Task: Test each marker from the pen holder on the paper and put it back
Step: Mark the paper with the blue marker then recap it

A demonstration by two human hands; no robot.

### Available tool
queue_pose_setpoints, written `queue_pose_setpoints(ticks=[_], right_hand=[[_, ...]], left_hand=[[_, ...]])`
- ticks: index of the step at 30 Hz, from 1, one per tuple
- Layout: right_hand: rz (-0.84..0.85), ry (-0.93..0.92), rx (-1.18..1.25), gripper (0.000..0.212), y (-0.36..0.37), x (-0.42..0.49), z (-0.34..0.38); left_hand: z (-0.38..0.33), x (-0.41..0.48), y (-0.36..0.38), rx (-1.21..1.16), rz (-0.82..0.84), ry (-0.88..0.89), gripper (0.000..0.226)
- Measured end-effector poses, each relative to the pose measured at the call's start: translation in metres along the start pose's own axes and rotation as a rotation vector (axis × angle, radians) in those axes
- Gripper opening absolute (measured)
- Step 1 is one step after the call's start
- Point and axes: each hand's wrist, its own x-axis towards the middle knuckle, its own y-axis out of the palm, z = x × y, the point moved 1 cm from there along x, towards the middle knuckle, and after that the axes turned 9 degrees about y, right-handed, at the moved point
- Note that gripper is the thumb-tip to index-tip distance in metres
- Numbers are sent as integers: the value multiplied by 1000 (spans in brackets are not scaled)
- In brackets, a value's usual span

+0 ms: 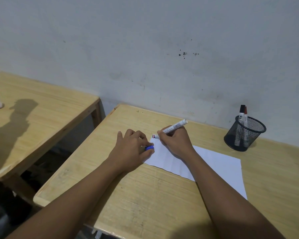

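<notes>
My right hand (175, 142) grips a white marker (174, 127) with its tip down on the far left corner of a white sheet of paper (212, 163). Small red and dark marks show at that corner. My left hand (133, 149) rests on the paper's left edge and pinches the marker's blue cap (149, 148) between its fingers. A black mesh pen holder (244, 133) stands at the back right of the desk, with two markers (242, 116) upright in it, one black-capped and one red-capped.
The wooden desk (145, 195) butts against a grey wall. A second wooden desk (34, 118) stands to the left, with a gap between the two. At the far left edge part of another person shows.
</notes>
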Motion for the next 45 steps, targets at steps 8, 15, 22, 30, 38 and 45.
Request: queue_pose_setpoints(ticks=[8,15,22,30,38,45], right_hand=[[17,38,146,14,-1,-3,4],[-44,-24,418,15,-34,-19,33],[-49,-128,351,15,-92,-48,80],[-142,-271,395,18,-155,-104,125],[-112,-333,259,20,-198,-150,143],[-179,-315,249,25,-209,-165,149]], left_hand=[[1,0,1,8,4,0,42],[0,1,-3,-33,72,-59,41],[-42,33,-48,-481,-198,-147,9],[-138,68,-118,-721,-324,87,18],[-192,67,-143,-628,-272,245,22],[-221,70,-156,-390,-407,353,15]])
